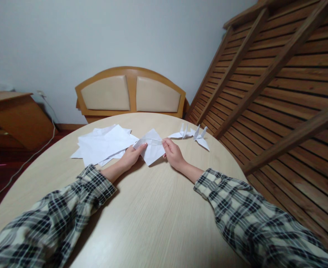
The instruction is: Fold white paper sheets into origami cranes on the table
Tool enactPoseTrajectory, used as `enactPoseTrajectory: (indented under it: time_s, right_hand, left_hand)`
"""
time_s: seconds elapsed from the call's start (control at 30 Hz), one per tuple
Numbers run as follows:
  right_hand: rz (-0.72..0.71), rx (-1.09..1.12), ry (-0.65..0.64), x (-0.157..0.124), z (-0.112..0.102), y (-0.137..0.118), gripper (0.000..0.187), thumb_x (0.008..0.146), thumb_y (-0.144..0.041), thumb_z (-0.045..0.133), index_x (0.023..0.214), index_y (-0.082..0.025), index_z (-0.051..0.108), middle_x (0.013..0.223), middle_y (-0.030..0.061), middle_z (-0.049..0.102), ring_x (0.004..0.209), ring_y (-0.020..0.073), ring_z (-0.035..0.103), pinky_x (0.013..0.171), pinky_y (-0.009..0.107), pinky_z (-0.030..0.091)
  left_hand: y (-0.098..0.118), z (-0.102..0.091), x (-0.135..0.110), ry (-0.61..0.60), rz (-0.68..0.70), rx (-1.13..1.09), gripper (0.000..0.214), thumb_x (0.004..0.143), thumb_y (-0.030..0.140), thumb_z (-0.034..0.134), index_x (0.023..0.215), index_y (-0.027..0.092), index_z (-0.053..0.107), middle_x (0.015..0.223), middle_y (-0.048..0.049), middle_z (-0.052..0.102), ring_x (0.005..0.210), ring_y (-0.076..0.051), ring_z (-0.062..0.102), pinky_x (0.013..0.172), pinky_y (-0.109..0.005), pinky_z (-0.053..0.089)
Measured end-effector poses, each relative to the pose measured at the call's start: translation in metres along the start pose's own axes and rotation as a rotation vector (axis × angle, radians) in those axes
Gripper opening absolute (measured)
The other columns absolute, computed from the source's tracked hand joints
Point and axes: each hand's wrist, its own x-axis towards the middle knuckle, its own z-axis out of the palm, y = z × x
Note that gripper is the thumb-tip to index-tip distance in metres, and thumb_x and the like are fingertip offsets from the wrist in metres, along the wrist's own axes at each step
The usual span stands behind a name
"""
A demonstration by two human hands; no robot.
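A partly folded white paper sheet (152,147) lies on the round pale wooden table (153,216) between my hands. My left hand (131,155) pinches its left edge, fingers closed on the fold. On the sheet's right edge my right hand (173,152) is closed with its fingertips pressing the crease. Both arms wear plaid sleeves. A loose pile of white paper sheets (104,144) spreads just left of my left hand. Two folded white paper cranes (193,134) stand on the table beyond my right hand.
A wooden chair with beige padded backrest (130,95) stands at the table's far side. Slatted wooden panels (278,93) lean along the right. A wooden cabinet (10,115) and a white cable (35,150) lie at the left on the dark floor.
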Motion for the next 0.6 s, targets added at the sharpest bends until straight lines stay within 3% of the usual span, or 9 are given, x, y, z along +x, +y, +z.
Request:
enactPoseTrajectory:
  time_s: [0.27, 0.47, 0.6]
  right_hand:
    - [0.032, 0.032, 0.026, 0.0027, -0.0001, -0.0014, 0.031, 0.093, -0.053, 0.046, 0.089, -0.023, 0.053, 0.057, -0.0039, 0.050, 0.047, 0.0127, 0.053, 0.044, 0.025, 0.039]
    - [0.051, 0.047, 0.039, 0.0027, -0.0004, -0.0006, 0.032, 0.093, -0.053, 0.046, 0.088, -0.022, 0.052, 0.050, -0.0057, 0.050, 0.044, 0.0109, 0.049, 0.043, 0.023, 0.037]
    - [0.045, 0.042, 0.038, 0.0020, -0.0002, -0.0011, 0.032, 0.095, -0.052, 0.044, 0.087, -0.022, 0.052, 0.049, -0.0061, 0.050, 0.043, 0.0106, 0.050, 0.042, 0.022, 0.038]
  left_hand:
    - [-0.0040, -0.0017, 0.0016, 0.101, 0.046, 0.177, 0.033, 0.085, 0.046, 0.056, 0.069, 0.016, 0.059, 0.063, -0.0021, 0.058, 0.060, -0.015, 0.049, 0.058, -0.028, 0.039]
    - [-0.0015, -0.0003, 0.0013, 0.113, 0.059, 0.102, 0.033, 0.086, 0.044, 0.056, 0.068, 0.016, 0.059, 0.063, -0.0027, 0.057, 0.059, -0.014, 0.049, 0.056, -0.027, 0.040]
    - [0.0024, 0.0014, -0.0010, 0.048, 0.067, 0.019, 0.022, 0.079, 0.038, 0.067, 0.082, 0.016, 0.065, 0.077, -0.0063, 0.066, 0.067, -0.017, 0.057, 0.061, -0.029, 0.046]
